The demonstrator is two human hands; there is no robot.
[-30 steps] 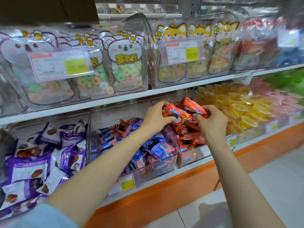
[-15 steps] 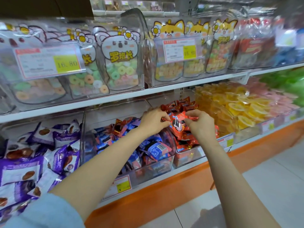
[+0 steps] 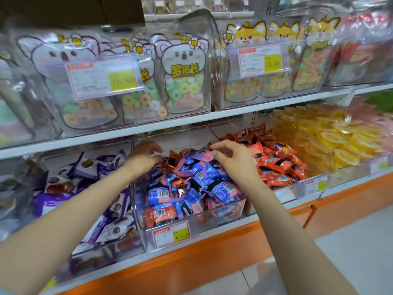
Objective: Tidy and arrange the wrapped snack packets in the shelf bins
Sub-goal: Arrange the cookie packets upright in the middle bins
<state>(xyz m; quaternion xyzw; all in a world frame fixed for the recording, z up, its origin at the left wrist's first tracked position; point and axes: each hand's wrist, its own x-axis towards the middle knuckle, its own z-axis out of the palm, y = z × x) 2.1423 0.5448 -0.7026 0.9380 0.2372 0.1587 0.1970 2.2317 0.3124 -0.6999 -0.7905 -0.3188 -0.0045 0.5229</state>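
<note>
Blue-and-pink snack packets (image 3: 197,179) are heaped high in the middle bin (image 3: 214,218) on the lower shelf, lying every which way, with a few brown foil ones mixed in at the back. These look light and soft: puffy film, slick on the faces, likely to slide off each other if nudged, so the crimped end seams are the place to pinch, not the pillowy middles. The left hand (image 3: 146,156) is in at ten o'clock of the heap with its fingers curled down among the foil wrappers. The fingertips are buried and blurred, so I cannot tell if it has one. The right hand (image 3: 231,158) hovers at one o'clock, loosely curled, thumb and forefinger parted just beside a top packet's corner, and nothing is plainly between them. Room is tight overhead: the upper shelf edge (image 3: 148,128) runs across at twelve o'clock, near above the pile, so lifts should come out forward towards six o'clock over the low clear front wall. At three o'clock the red packets (image 3: 276,165) press right up to the divider, and some could spill across. At nine o'clock sit the purple packets (image 3: 85,188) in their own bin. A price label (image 3: 170,233) is clipped to the front at six.
</note>
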